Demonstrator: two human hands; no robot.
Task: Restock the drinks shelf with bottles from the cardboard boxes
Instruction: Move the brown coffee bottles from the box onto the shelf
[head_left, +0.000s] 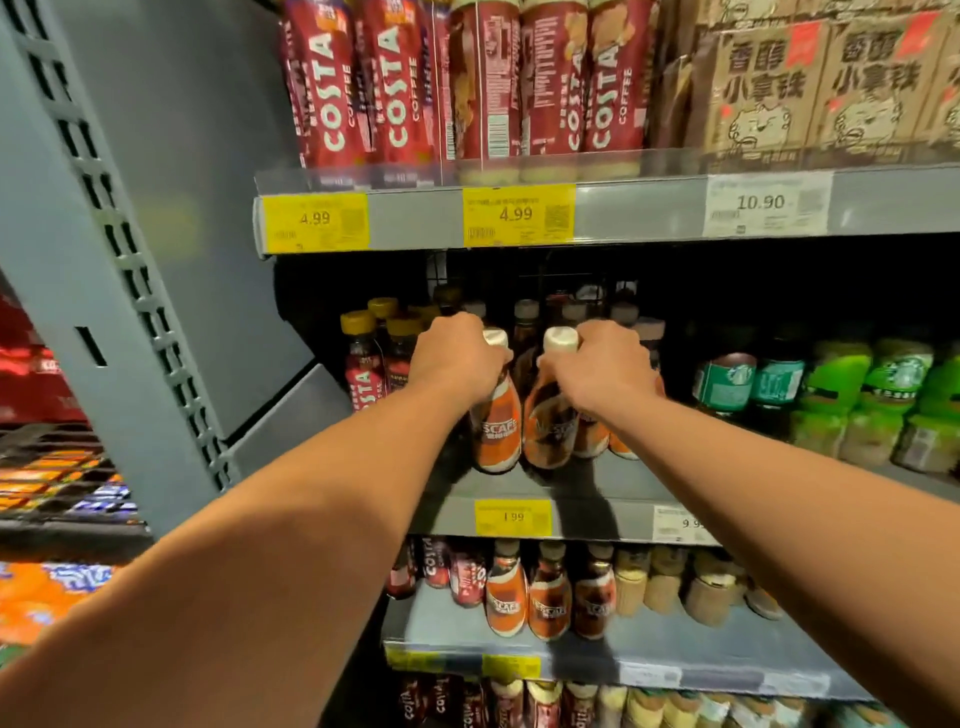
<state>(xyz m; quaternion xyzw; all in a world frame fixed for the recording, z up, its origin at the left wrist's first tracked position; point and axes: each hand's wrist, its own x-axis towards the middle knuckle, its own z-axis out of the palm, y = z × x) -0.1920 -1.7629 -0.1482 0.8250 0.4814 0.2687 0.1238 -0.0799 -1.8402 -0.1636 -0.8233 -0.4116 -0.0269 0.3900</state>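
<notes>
Hands (460, 358) (605, 366) clenched around bottles (497, 431) (549, 428)

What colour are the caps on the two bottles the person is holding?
Creamy white, left cap and right cap alike, in the head view.

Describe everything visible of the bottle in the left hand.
The bottle has an orange-and-brown label with letters SCAFE, and a white cap. It seems plastic, closed, nearly upright, its base at the front of the middle shelf. The left hand grips its neck. A similar bottle stands close on its right.
</notes>
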